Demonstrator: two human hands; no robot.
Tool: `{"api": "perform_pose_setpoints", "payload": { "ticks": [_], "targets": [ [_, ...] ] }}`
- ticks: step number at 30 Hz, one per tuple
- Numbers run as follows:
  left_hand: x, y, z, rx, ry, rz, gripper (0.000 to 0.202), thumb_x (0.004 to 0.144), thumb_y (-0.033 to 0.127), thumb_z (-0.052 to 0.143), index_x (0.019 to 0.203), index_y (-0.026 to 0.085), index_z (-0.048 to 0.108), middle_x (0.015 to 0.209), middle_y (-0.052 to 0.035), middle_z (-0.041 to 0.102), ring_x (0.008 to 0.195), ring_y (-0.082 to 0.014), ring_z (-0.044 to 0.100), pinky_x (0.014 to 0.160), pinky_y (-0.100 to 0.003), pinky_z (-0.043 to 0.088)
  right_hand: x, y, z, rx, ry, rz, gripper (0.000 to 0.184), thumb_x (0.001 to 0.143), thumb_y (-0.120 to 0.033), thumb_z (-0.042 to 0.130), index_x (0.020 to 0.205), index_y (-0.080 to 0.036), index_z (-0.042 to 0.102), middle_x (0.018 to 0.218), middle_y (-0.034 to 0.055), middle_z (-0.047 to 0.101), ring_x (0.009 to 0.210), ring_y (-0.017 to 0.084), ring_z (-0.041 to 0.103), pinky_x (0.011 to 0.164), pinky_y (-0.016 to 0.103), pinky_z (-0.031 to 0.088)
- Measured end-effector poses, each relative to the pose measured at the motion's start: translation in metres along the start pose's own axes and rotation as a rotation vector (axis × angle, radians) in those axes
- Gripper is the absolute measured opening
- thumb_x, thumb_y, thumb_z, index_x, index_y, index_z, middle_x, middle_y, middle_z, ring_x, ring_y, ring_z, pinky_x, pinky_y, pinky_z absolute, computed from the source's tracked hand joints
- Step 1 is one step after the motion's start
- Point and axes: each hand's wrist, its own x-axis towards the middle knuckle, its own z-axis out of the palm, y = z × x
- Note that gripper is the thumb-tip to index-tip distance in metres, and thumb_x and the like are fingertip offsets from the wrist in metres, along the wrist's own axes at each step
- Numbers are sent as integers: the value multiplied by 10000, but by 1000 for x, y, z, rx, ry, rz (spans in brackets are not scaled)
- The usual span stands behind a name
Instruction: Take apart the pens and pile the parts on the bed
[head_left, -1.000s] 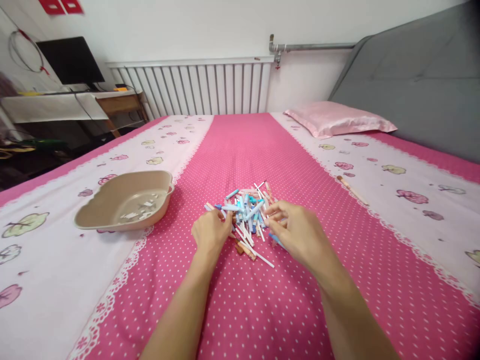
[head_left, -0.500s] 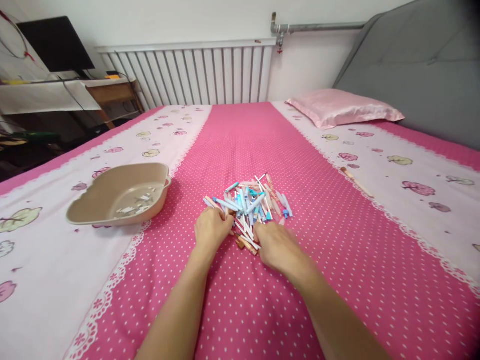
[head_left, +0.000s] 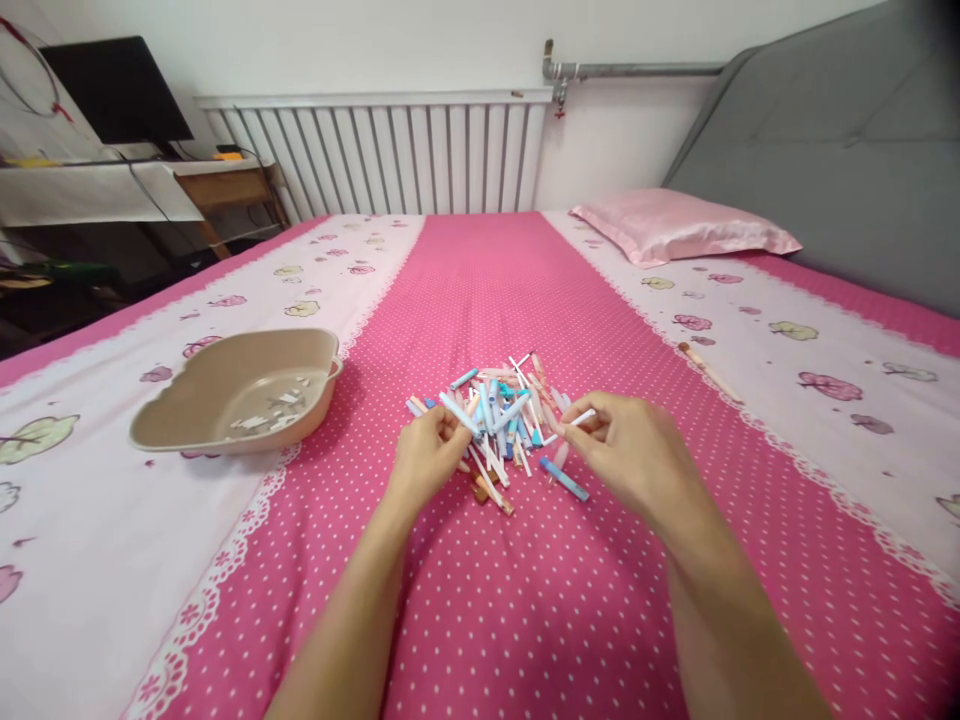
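On the pink dotted bedcover lies a loose heap of pen parts (head_left: 499, 400), with pale blue, pink and peach barrels, caps and thin white sticks. My left hand (head_left: 429, 455) is at the heap's near left side, its fingers closed on a light-blue pen barrel (head_left: 458, 412) that slants up from the fingertips. At the right side, my right hand (head_left: 634, 445) pinches a thin white stick (head_left: 583, 418) between thumb and fingers. A blue pen barrel (head_left: 565, 479) lies just below that hand, apart from the heap. Small brown pieces (head_left: 484, 490) lie at the heap's near edge.
A beige plastic basin (head_left: 225, 390) holding several short white pieces stands at the left. One slim peach pen (head_left: 711, 373) lies off to the right. Farther back are a pink pillow (head_left: 682, 225), a grey headboard (head_left: 847, 150), a radiator (head_left: 382, 155) and a desk with a monitor (head_left: 116, 95).
My right hand has lifted out of the heap and moved right, now with a white stick. A blue barrel now lies apart near it. My left hand stays at the heap's left side.
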Motion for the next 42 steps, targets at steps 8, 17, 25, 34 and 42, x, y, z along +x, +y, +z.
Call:
{"api": "perform_pose_setpoints", "payload": {
  "ticks": [8,17,25,34,42],
  "targets": [
    [-5,10,-4,315,29,197,178,758,275,471,817,196,619,791,-34,652,698,-163,592,620,-241,403,-1,-4,-5,180,147,-30,129,717,-315,570,724,-212,647,608,3,648,560,157,609,560,266,431],
    [-7,18,-14,-226,74,158,156,679,190,500,780,142,610,672,1,607,601,-118,539,548,-204,387,-4,-9,-8,425,253,-75,268,830,-379,459,867,-181,635,667,24,632,596,139,596,587,270,463],
    [-7,19,-13,-663,-39,42,89,662,205,566,717,143,597,609,28,555,541,-80,467,530,-185,360,-4,-13,-5,778,276,-111,278,856,-375,436,901,-171,620,718,17,604,573,81,552,551,211,471],
    [-9,20,-14,-739,-54,46,88,667,203,581,722,142,612,597,28,542,538,-70,459,537,-179,362,-4,-16,-3,895,201,-90,257,845,-365,465,870,-168,628,697,12,594,561,69,542,529,190,466],
    [-12,22,-13,-644,-258,116,189,710,280,609,841,145,628,707,-22,627,617,-119,557,578,-222,426,-3,-16,0,965,64,-65,246,835,-347,478,862,-154,629,691,21,593,561,81,542,519,204,454]
  ]
}}
